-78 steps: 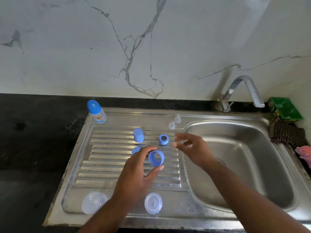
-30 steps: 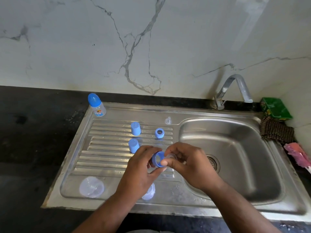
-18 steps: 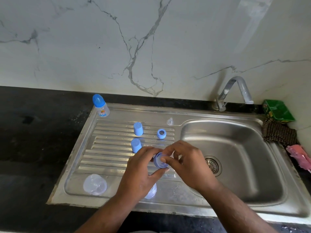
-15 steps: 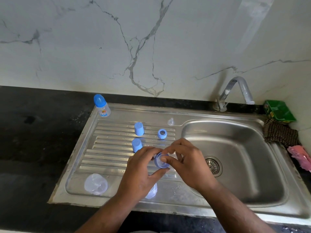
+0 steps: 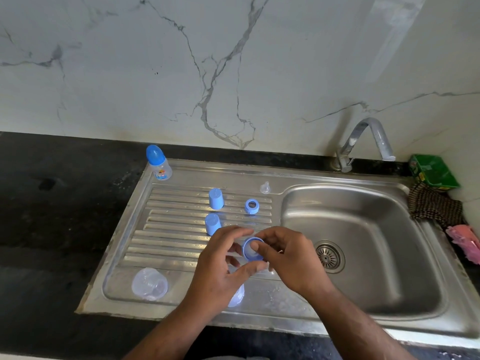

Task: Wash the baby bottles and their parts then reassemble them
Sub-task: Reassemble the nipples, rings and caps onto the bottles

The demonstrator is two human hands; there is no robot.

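Holding the blue screw ring between both hands at the centre of the frame, I judge that I am in the reassembly stage. My left hand grips its rim with curled fingers. My right hand pinches it from the other side, thumb pressing into the opening. Something pale sits inside, probably a teat, though I cannot be sure.

Just below, a clear bottle body peeks out from under my left wrist. A second clear bottle body rests at the lower left of the draining board. Neither has a top on.

Further up, two blue caps stand one behind the other, and a second blue ring rests to their right. A loose clear teat sits just beside the corner of the basin.

At the board's far upper-left corner one small bottle stands fully assembled, cap on. By my reckoning one bottle is finished and two remain, with rings, teats and caps all left to fit.
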